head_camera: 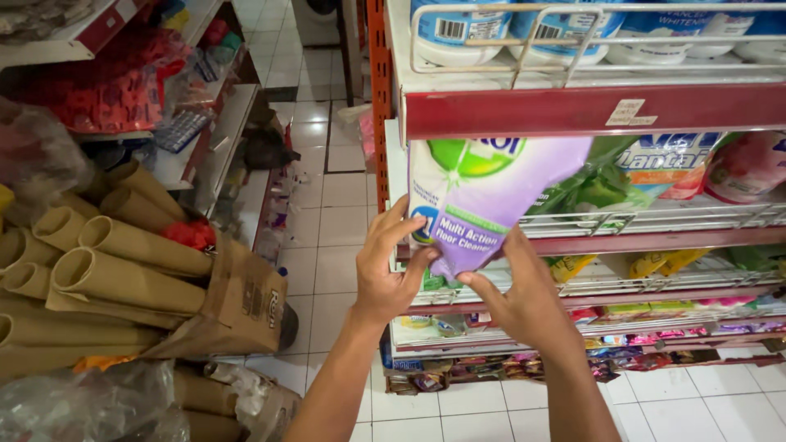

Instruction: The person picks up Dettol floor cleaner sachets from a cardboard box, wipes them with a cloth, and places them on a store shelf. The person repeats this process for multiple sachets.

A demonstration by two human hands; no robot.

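Observation:
A purple refill pouch with a green emblem is held up against the front of a shop shelf. My left hand grips its lower left edge, thumb on the front. My right hand pinches the pouch's bottom corner from below. The pouch's top edge sits under the red shelf rail. Green pouches and a pink pouch lie behind a wire guard on the same shelf to the right.
White bottles stand on the top shelf behind a wire rail. Lower shelves hold small colourful packets. Rolled brown paper tubes and a cardboard bag crowd the left. A white tiled aisle runs between the racks.

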